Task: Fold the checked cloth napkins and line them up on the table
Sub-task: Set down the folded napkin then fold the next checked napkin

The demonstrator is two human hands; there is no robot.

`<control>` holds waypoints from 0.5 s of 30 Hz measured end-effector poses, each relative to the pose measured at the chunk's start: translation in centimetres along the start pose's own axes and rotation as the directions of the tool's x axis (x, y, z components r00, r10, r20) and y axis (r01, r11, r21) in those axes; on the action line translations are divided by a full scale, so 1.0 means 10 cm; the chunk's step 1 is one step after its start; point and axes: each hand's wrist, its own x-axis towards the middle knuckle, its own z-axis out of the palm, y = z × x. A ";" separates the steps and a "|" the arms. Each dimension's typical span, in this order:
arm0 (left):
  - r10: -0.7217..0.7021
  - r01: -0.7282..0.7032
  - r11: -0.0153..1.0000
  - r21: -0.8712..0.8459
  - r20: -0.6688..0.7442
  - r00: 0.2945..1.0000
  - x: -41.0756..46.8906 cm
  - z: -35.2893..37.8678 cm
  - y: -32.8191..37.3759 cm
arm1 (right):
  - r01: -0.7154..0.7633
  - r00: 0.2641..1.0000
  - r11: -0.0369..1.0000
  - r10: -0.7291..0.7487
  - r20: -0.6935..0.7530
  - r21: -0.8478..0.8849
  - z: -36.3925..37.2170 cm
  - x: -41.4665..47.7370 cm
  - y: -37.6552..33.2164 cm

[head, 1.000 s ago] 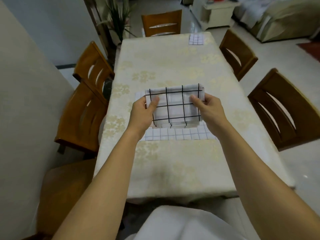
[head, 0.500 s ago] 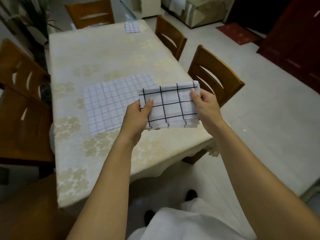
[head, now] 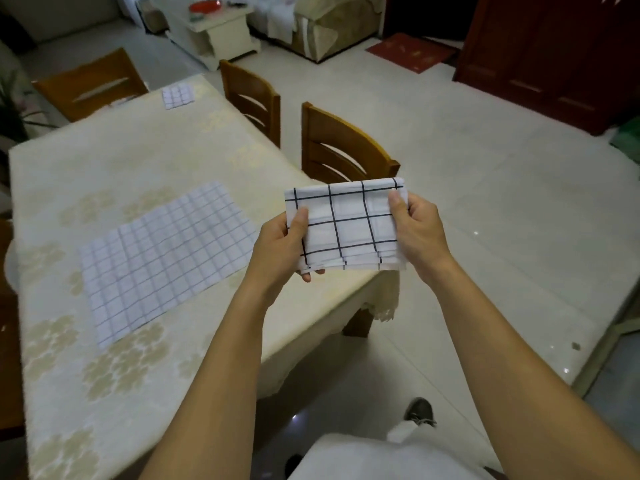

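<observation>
I hold a folded white napkin with wide black checks (head: 349,226) in the air over the table's right edge. My left hand (head: 282,249) grips its left side and my right hand (head: 417,233) grips its right side, thumbs on top. An unfolded napkin with fine checks (head: 162,258) lies flat on the cream tablecloth (head: 114,168), to the left of my hands. A small folded checked napkin (head: 177,95) rests at the table's far end.
Two wooden chairs (head: 341,147) stand along the table's right side and another (head: 90,86) at the far end. To the right is tiled floor (head: 485,188), with a low white cabinet (head: 214,32) and a dark wooden door (head: 554,57) behind.
Both hands carried the folded napkin from above the flat napkin to the right, past the table's edge. The view turned right as well.
</observation>
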 end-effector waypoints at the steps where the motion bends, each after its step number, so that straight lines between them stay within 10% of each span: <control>1: -0.007 0.007 1.000 -0.004 -0.004 1.000 0.07 0.17 0.04 | 0.003 1.000 1.000 -0.002 -0.009 0.004 -0.16 0.11 0.06; 15: 0.182 -0.182 0.983 0.041 0.003 0.983 1.25 2.20 0.87 | -0.004 0.996 0.999 0.009 -0.094 0.053 -2.17 1.45 0.41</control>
